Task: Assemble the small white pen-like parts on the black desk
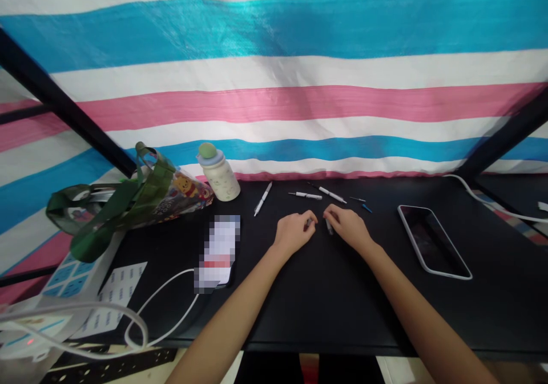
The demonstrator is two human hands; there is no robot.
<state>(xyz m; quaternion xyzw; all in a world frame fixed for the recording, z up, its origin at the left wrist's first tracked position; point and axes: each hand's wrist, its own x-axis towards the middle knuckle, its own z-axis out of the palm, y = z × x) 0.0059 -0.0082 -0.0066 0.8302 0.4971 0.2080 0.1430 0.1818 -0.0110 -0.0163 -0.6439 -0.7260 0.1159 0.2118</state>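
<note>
My left hand [294,233] is closed over the black desk, its fingertips pinched on a small greyish pen part [308,223] that the fingers mostly cover. Close beside it, my right hand [350,227] is closed on a short clear-and-white pen part [329,226] pointing down toward the desk. The two parts are apart. Just beyond my hands lie a white pen [307,195] and another white pen [331,194] with a dark thin end. A third white pen [262,199] lies slanted to the left. Right of them are a thin dark piece [357,199] and a small blue piece [367,207].
A phone with a blurred screen [218,253] and white cable [175,281] lies left; a dark-screened phone [434,241] lies right. Behind stand a cream bottle [220,176] and a green-handled bag [158,195]. A printed sheet [120,292] and power strip [71,275] are at far left.
</note>
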